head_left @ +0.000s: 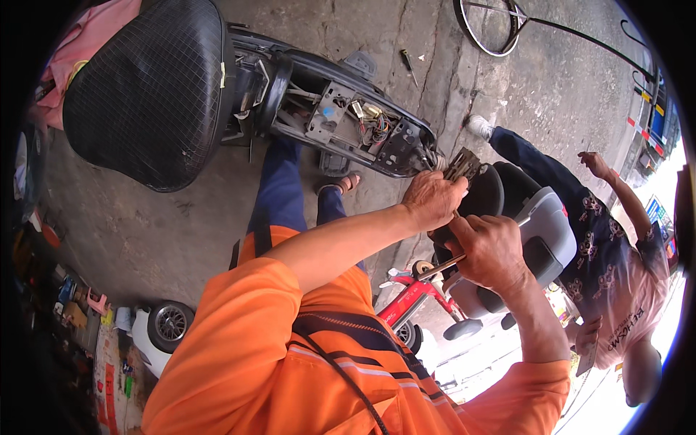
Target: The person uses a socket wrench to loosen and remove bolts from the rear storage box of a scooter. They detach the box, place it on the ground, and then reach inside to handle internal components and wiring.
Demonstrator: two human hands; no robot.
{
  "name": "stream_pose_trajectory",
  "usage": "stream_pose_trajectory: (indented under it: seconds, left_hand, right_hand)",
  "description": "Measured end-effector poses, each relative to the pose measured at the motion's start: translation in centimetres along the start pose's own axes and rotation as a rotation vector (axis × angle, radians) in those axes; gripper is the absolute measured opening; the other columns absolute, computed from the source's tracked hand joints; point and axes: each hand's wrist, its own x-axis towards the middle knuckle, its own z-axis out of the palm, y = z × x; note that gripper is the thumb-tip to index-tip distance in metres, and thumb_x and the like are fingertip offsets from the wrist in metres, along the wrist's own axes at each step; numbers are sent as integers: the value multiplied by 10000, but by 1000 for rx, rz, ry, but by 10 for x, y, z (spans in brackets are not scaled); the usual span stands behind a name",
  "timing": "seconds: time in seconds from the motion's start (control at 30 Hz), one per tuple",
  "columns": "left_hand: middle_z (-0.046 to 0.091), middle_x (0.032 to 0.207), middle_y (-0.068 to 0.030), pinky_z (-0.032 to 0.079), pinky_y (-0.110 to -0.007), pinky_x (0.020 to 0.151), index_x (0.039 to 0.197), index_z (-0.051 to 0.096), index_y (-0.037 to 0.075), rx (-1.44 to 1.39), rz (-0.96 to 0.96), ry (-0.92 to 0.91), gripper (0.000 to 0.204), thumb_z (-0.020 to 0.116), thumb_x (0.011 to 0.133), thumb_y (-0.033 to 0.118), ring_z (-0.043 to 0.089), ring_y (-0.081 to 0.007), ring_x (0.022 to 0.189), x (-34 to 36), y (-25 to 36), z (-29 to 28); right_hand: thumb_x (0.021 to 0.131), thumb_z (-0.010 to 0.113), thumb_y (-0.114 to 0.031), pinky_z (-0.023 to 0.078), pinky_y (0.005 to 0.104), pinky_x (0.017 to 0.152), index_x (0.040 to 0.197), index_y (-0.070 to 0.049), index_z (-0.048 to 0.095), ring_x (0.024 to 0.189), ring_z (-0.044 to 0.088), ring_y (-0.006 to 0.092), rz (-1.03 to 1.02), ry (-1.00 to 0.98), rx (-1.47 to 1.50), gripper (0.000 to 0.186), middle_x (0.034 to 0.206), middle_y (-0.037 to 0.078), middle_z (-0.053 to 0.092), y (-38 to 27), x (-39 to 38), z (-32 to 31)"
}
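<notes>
My left hand is closed, knuckles up, at the end of a stripped scooter body. A dark slotted metal part sticks out beyond its fingers, and the hand seems wrapped round it. Just right of it, my right hand is closed on a thin metal rod, which points down to the left; the rest of it is hidden in the fist. Exposed wires and connectors lie in the scooter's open bay. Its black quilted seat is at the left.
A screwdriver lies on the concrete floor. Beyond my right hand stand a grey and black scooter and a red bike frame. Another person is close on the right. A wheel shows at the lower left.
</notes>
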Motion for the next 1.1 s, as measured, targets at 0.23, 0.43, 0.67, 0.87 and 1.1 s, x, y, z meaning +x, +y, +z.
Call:
stream_pose_trajectory:
  seconds: [0.23,0.43,0.67,0.87,1.1]
  left_hand:
    - [667,714,-176,510,-498,669,864,615,56,125,72,-449,148,626,757,158,672,-384,754,41,-1,-24]
    - [660,763,-183,490,-487,652,873,563,45,117,97,-325,185,630,836,213,648,-390,749,29,2,-6]
    - [620,844,-139,478,-450,692,1007,548,51,8,143,76,208,640,847,150,610,-357,744,-1,16,5]
    - [644,716,-107,455,-464,647,795,551,90,93,42,1,219,592,900,278,613,-348,688,9,16,14]
    - [636,682,-151,477,-479,606,855,517,72,62,76,-10,188,603,896,234,640,-367,676,18,16,15]
  right_hand:
    - [863,721,-152,470,247,575,875,-5,665,609,614,103,878,379,1028,158,732,39,682,-13,-4,11]
    - [884,700,-175,445,269,573,863,-1,634,618,547,89,917,425,888,187,649,61,601,-15,-14,17]
    - [895,669,-239,463,356,631,917,-11,632,627,558,201,708,243,692,232,699,130,599,3,-17,20]
    - [898,691,-313,445,295,628,887,30,628,681,506,100,690,180,1106,349,706,42,601,14,-24,15]
    - [904,674,-305,408,268,594,875,28,631,655,474,79,700,181,1121,337,687,-8,564,24,-29,23]
